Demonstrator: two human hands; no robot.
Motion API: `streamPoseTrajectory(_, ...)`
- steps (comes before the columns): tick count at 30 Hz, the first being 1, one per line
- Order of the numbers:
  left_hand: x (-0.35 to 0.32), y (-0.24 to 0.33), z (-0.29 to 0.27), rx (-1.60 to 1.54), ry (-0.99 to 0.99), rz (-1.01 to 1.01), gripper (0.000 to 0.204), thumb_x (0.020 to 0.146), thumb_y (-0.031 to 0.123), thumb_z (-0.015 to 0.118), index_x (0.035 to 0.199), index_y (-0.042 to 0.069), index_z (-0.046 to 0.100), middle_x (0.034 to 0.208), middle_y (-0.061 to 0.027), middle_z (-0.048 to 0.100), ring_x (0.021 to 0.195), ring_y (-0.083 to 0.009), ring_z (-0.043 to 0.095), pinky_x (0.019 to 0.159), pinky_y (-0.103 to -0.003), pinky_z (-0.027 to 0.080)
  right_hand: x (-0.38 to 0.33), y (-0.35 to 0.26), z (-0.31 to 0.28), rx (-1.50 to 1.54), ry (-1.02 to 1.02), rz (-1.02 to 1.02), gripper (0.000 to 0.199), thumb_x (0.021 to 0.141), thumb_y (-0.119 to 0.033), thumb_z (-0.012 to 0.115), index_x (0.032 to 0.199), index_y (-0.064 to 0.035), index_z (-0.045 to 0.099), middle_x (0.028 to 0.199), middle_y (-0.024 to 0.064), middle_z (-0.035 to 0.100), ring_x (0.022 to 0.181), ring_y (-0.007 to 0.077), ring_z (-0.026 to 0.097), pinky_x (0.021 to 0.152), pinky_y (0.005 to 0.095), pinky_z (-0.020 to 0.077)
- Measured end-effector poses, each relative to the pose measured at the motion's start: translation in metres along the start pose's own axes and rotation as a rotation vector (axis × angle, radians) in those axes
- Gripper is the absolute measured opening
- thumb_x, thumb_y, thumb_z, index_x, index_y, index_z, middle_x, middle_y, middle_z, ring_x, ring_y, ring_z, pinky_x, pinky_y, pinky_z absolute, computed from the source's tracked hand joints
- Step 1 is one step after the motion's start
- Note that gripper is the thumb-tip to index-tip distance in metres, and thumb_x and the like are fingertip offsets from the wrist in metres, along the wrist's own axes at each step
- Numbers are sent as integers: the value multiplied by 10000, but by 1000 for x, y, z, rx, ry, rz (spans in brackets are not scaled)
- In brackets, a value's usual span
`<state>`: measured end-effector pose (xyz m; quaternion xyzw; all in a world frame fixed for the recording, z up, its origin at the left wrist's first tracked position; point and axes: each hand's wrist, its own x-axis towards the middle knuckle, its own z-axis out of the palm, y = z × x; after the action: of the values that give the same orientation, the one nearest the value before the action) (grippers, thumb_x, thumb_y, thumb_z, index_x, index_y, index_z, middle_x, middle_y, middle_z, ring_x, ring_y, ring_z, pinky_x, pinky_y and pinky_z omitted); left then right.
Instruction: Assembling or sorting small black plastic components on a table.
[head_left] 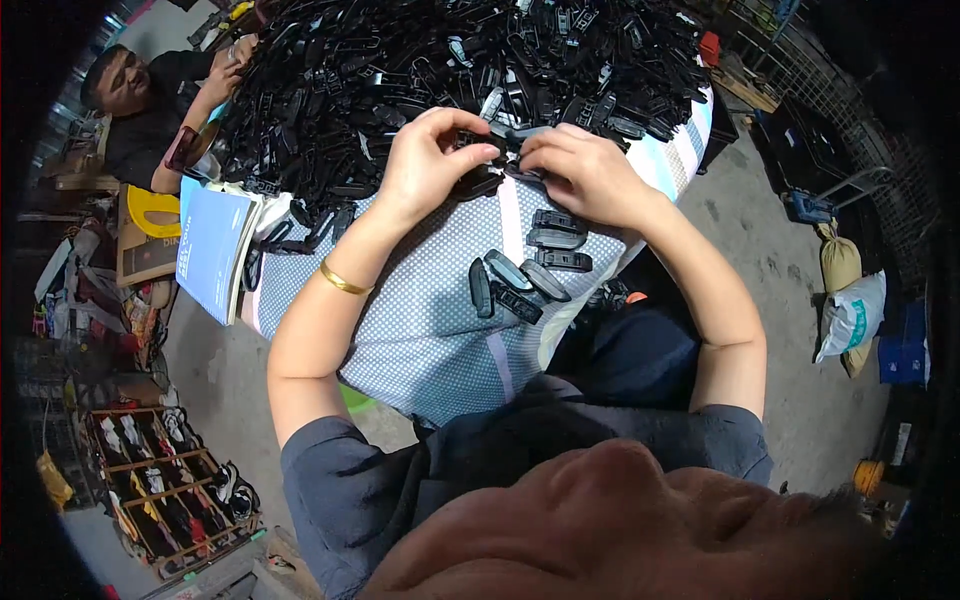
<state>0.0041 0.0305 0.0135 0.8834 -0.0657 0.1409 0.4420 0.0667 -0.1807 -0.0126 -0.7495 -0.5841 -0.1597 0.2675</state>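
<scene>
Nearest the person, a loose cluster of black plastic pieces (509, 270) and a short row (556, 238) lie apart from the rest on the cloth-covered surface (410, 300), perhaps the finished ones (their joints are too small to check). Beyond, the left hand (435, 165) has thumb and forefinger apart around dark parts, while the right hand (588, 172) hides its fingertips; I cannot tell if either grips. Farther back, the huge heap (340, 90) suggests most remains undone.
</scene>
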Motion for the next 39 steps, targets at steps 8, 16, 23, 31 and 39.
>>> streamPoseTrajectory(8, -20, 17, 5, 243, -342, 349, 160, 676, 76, 694, 806, 4, 634, 790, -118, 586, 771, -271, 585, 697, -340, 477, -5, -1, -10, 35, -24, 41, 304, 650, 3, 625, 951, -39, 611, 851, 101, 620, 800, 263, 591, 718, 342, 491)
streamPoseTrajectory(16, -23, 14, 27, 25, -321, 62, 357, 687, 22, 705, 1017, 19, 571, 729, -27, 549, 602, -94, 474, 580, -231, 431, -4, -12, -31, 97, -109, 388, 248, 682, 4, 640, 910, -2, 540, 732, 137, 632, 686, 263, 640, 610, 328, 496)
streamPoseTrajectory(23, -18, 0, 30, -378, -199, -17, 251, 824, 41, 595, 1070, -6, 605, 929, -51, 641, 822, -83, 578, 702, -210, 475, -4, -11, 1, 212, 100, 459, 180, 741, -141, 651, 888, -38, 650, 767, 154, 640, 706, 300, 634, 630, 359, 501)
streamPoseTrajectory(31, -14, -5, 32, -1049, -155, -328, 357, 870, 60, 553, 1210, -7, 466, 1098, -121, 578, 902, -161, 604, 796, -281, 536, 7, -28, 19, 355, 400, 437, 122, 788, -52, 628, 893, 9, 636, 782, 94, 625, 671, 157, 615, 597, 248, 484)
streamPoseTrajectory(39, -16, 2, 28, -1112, -49, -231, 299, 797, 9, 635, 1082, -18, 552, 981, -50, 588, 806, -105, 593, 722, -231, 507, 13, -29, 13, 410, 494, 422, 107, 800, -34, 617, 888, 20, 642, 765, 93, 614, 641, 131, 583, 558, 237, 456)
